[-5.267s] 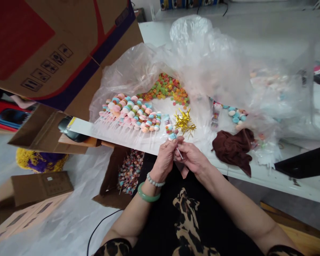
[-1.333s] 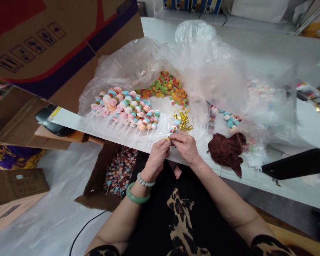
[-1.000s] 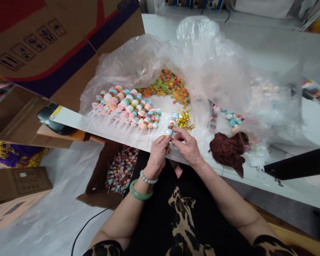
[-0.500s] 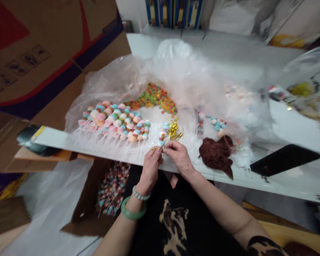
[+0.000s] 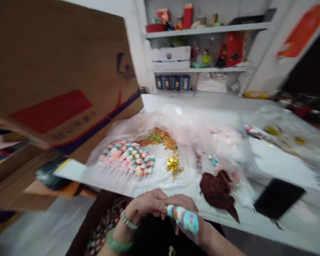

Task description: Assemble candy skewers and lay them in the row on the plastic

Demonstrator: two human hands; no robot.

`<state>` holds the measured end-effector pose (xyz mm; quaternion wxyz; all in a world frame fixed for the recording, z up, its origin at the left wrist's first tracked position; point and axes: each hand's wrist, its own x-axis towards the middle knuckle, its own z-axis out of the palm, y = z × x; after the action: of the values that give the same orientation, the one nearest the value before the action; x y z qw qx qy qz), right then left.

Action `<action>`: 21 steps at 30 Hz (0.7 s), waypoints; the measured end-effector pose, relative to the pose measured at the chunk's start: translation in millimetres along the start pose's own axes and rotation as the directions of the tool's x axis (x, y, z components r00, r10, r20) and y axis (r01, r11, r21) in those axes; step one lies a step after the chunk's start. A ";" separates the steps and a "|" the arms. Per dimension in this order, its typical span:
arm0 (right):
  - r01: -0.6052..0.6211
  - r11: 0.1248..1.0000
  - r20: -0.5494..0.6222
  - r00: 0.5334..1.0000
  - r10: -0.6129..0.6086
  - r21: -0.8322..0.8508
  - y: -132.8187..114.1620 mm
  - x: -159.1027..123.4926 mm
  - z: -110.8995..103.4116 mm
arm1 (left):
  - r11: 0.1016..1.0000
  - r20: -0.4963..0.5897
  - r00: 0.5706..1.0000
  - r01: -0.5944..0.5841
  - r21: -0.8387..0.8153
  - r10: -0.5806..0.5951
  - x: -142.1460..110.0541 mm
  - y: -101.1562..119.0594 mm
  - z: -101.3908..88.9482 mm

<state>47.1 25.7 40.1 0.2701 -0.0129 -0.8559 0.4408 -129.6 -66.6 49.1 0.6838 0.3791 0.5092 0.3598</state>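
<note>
Being held just off the front edge of the white table [image 5: 256, 227] is a stick of pastel candies in a clear bag [image 5: 182, 217]. The right hand [image 5: 181, 202] is closed around the bag. The left hand [image 5: 146, 204] is also closed, pressed against the right, but whether it grips the bag cannot be told through the blur. Gold tinsel ties [image 5: 174, 166] are left on the table's middle, with rows of candy skewers [image 5: 128, 160] to their left and a brown cloth [image 5: 217, 190] to their right. Below the table's front edge, a cardboard box of wrapped lollipops [image 5: 104, 224] is partly seen. Risks are judged as follows: the thin bag could be pierced by the stick tip if pulled tight, and candies could be slid loose by hard squeezing. Skewers near the edge could be knocked by a forearm. No brand or writing can be read on the bag or on the printed cardboard box flap [image 5: 56, 71], owing to blur.
</note>
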 end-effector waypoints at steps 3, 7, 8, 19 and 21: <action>0.248 0.918 -0.152 0.940 -0.305 -0.310 4.7 -28.6 13.2 | 0.983 0.094 0.988 0.104 0.153 -0.120 -5.4 21.5 8.7; 0.526 0.685 0.137 0.832 -0.538 -0.504 20.7 -40.6 8.9 | 0.861 0.277 0.922 0.102 0.498 -0.269 -7.0 42.7 17.7; 0.573 0.629 0.212 0.804 -0.556 -0.526 22.6 -36.6 4.4 | 0.793 0.217 0.932 0.107 0.600 -0.290 -6.9 44.7 23.6; -0.169 0.919 -0.181 0.952 0.245 0.356 -12.6 29.9 -31.0 | 0.737 -0.695 0.370 0.040 0.674 0.616 37.2 4.6 106.6; -0.173 0.861 -0.163 0.946 0.281 0.478 -19.7 19.7 -29.1 | 0.848 -0.783 0.327 -0.233 0.477 0.530 37.6 0.6 106.2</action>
<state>48.3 40.5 77.6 0.3072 -0.1004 -0.6837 0.6543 -18.4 -49.5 54.2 0.1404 0.3306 0.7307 0.5806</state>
